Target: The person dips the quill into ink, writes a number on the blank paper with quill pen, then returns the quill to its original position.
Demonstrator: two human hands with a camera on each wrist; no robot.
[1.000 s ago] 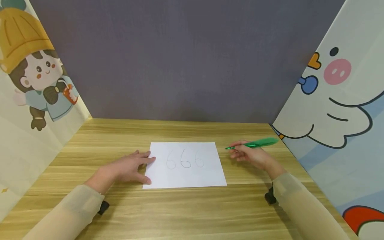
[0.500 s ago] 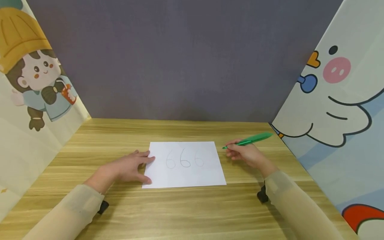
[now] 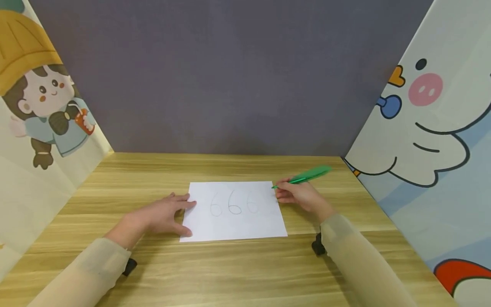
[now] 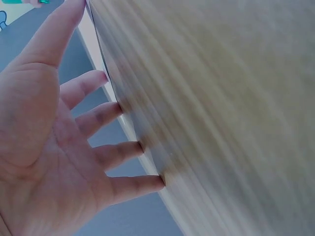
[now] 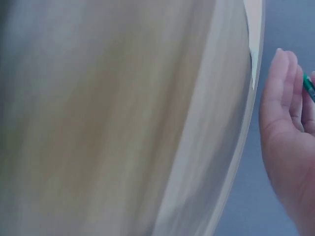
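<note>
The white sheet of paper (image 3: pixel 234 210) with three pencilled sixes lies flat mid-surface, and the left hand (image 3: pixel 159 216) rests spread on its left edge, seemingly pinning it. At its right edge, the right hand (image 3: pixel 301 196) pinches a green pen (image 3: pixel 303 177), tip over the paper, above the light wooden surface (image 3: pixel 230 268).

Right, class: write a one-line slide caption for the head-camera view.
Left hand steadies a white sheet marked 666 while the right hand holds a green pen at its right edge.
</note>
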